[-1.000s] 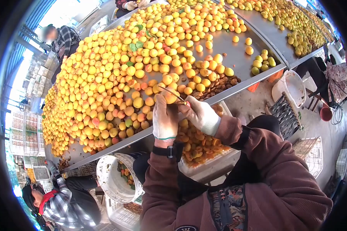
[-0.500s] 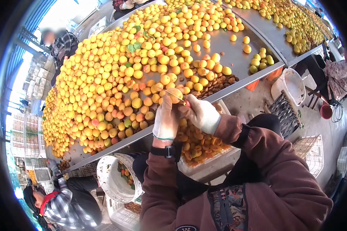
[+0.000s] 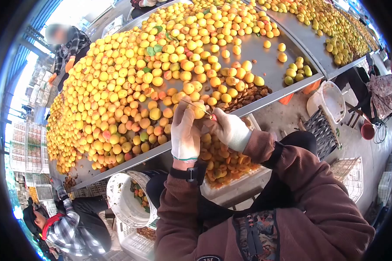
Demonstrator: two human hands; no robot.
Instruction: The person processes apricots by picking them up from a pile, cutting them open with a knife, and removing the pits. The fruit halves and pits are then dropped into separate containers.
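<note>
Gripping an apricot [image 3: 199, 110], the left hand [image 3: 185, 132] touches the right hand [image 3: 229, 128], which clasps a knife [image 3: 190, 104]; I think a slip could cut the fingers.

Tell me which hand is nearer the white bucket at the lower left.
Left. The left hand, gripping an apricot, is up and right of the white bucket. The right hand, holding a thin knife against that apricot, lies farther right, beyond the left hand.
</note>
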